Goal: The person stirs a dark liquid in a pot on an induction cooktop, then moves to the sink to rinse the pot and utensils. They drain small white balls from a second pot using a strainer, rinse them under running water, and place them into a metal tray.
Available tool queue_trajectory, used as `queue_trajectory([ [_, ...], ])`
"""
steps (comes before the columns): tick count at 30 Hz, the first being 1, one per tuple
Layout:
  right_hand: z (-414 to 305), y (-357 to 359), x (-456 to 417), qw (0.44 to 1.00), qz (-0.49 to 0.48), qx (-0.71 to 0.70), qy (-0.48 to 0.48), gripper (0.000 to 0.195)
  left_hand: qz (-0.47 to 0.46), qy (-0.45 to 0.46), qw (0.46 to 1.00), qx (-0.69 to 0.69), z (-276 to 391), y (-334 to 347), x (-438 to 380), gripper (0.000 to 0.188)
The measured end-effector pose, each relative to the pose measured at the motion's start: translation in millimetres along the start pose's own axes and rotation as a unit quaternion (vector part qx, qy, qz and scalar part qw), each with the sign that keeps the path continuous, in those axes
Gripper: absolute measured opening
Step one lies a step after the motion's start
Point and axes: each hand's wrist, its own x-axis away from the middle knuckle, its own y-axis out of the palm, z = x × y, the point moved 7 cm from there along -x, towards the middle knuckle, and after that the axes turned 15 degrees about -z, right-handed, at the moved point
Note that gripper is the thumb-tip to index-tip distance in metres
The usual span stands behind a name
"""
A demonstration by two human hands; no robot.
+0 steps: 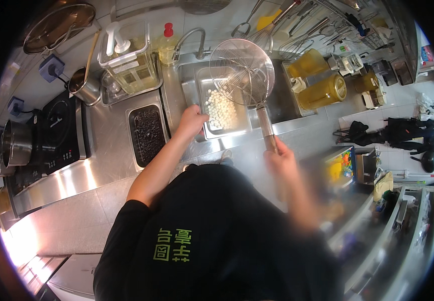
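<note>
My right hand [281, 156] grips the metal handle of a large round wire skimmer [242, 71]. Its coiled mesh is held over the sink, partly in front of a rectangular stainless steel pan [222, 134]. Small pale round balls [219, 109] lie in the pan; some are hidden behind the mesh. At the pan's left rim, my left hand [193, 122] grasps the edge, with its fingertips partly out of sight. To the left, a second steel pan [131, 131] set on the counter holds dark, glossy, grainy food [149, 133].
Behind the sink stand a curved faucet [202, 39] and a red-capped bottle [169, 47]. A lidded clear container [130, 71], a steel pot [85, 88] and an induction cooker [61, 124] occupy the left counter. Yellow pitchers [316, 92] sit on the right; whisks [271, 28] hang above.
</note>
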Motion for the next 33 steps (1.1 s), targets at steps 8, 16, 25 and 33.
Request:
queue_trajectory([
  [8, -1.9, 6.1, -2.7, 0.972, -0.105, -0.200, -0.060, 0.050, -0.021, -0.018, 0.994, 0.109, -23.2, -7.8, 8.6, 0.015],
  [16, 4.5, -24.1, -19.0, 0.965, -0.068, -0.237, -0.085, 0.046, -0.007, -0.039, 0.996, 0.084, 0.4, -35.9, 67.7, 0.008],
  [25, 45.1, -68.8, -64.1, 0.999, 0.042, 0.034, 0.000, 0.052, 0.297, -0.056, 0.950, -0.076, 0.7, -262.6, 245.2, 0.011],
  [33, 70.1, -104.7, -126.2, 0.914, 0.118, 0.385, -0.046, 0.064, 0.284, -0.138, 0.938, -0.140, -88.5, -361.4, 263.4, 0.013],
])
